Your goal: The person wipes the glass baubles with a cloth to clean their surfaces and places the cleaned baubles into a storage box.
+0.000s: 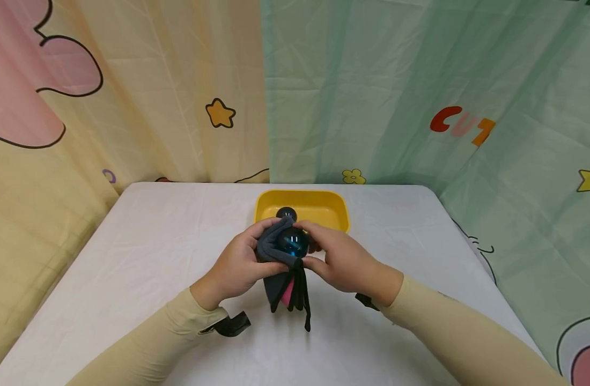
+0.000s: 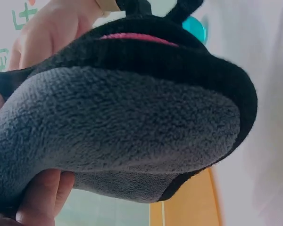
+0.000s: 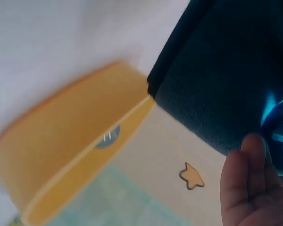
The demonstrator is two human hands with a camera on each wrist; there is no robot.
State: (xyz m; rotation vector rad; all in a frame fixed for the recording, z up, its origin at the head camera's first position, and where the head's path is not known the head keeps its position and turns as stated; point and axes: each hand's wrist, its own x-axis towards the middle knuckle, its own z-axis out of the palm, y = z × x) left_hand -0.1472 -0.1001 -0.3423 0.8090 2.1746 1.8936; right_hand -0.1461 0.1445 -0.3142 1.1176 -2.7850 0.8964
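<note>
Over the table, both hands hold a dark grey fleece cloth (image 1: 271, 241) with black edging around a glossy, see-through blue ball (image 1: 295, 244). My left hand (image 1: 234, 265) grips the folded cloth from the left, thumb on the near side. On the other side, my right hand (image 1: 345, 257) holds the ball, its fingers and thumb spanning it at the cloth's edge. In the right wrist view, its fingertips (image 3: 254, 148) lie against the cloth beside the ball (image 3: 280, 132). Black strips and a bit of pink hang below the cloth. The left wrist view is mostly filled by the cloth (image 2: 122, 117).
Just beyond the hands stands a yellow tray (image 1: 340, 214), and a dark glossy ball (image 1: 286, 212) sits in it. A white cloth covers the table (image 1: 179, 225). Printed curtains (image 1: 372, 96) close off the back and sides.
</note>
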